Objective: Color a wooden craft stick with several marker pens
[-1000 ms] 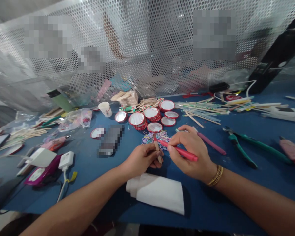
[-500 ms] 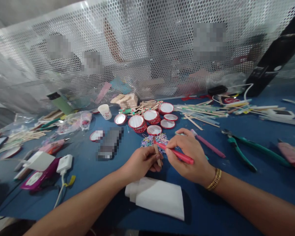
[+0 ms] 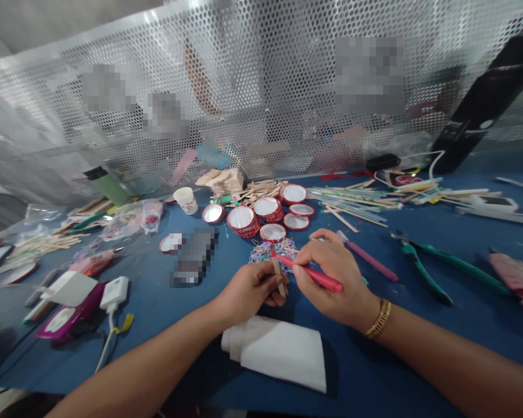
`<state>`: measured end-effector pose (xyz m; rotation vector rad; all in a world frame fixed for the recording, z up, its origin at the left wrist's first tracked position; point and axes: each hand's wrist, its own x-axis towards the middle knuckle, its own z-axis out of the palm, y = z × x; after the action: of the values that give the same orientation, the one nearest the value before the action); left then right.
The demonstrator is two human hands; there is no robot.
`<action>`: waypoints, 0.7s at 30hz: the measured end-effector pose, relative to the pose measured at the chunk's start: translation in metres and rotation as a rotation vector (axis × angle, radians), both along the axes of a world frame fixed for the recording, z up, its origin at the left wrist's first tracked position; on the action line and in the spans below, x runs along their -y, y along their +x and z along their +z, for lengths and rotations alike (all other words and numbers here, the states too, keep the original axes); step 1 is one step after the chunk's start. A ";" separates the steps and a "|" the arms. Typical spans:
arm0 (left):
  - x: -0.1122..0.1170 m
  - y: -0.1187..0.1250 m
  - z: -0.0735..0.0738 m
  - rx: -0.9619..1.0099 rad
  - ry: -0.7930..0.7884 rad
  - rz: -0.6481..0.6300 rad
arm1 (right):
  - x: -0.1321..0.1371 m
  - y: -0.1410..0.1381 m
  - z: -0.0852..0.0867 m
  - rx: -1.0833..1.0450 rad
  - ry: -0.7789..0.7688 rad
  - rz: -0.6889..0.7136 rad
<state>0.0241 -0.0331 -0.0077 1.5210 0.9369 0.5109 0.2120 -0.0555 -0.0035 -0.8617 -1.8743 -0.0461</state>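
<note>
My left hand (image 3: 249, 288) is closed round a thin wooden craft stick (image 3: 278, 270), held nearly upright over the blue table (image 3: 418, 325). My right hand (image 3: 333, 277) pinches a red marker pen (image 3: 314, 273), whose tip touches the stick near its upper end. A gold bracelet (image 3: 378, 318) circles my right wrist. A pile of coloured rubber bands (image 3: 270, 249) lies just behind both hands. In front of my hands a folded white paper (image 3: 279, 351) rests on the table.
Several red-rimmed white lids (image 3: 261, 212) cluster behind the bands. To the right lie a pink pen (image 3: 368, 258), green-handled pliers (image 3: 431, 261) and loose sticks (image 3: 361, 197); a charger (image 3: 113, 290) and glue gun (image 3: 93, 261) sit left. A perforated metal screen (image 3: 253, 87) closes the far edge.
Both hands have stayed together, with only small shifts of the marker tip on the stick. The view has tilted a little.
</note>
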 end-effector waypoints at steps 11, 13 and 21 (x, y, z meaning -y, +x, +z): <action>0.002 0.001 0.005 0.002 -0.002 0.017 | 0.001 0.001 0.002 -0.001 0.001 0.004; 0.002 0.001 0.005 0.005 0.000 0.017 | 0.001 0.000 0.002 0.001 0.008 0.007; 0.002 0.001 0.002 0.010 -0.010 0.023 | 0.001 0.001 0.003 0.014 0.020 -0.008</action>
<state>0.0247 -0.0348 -0.0058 1.4984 0.9490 0.5291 0.2126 -0.0566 -0.0008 -0.8572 -1.8804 -0.0762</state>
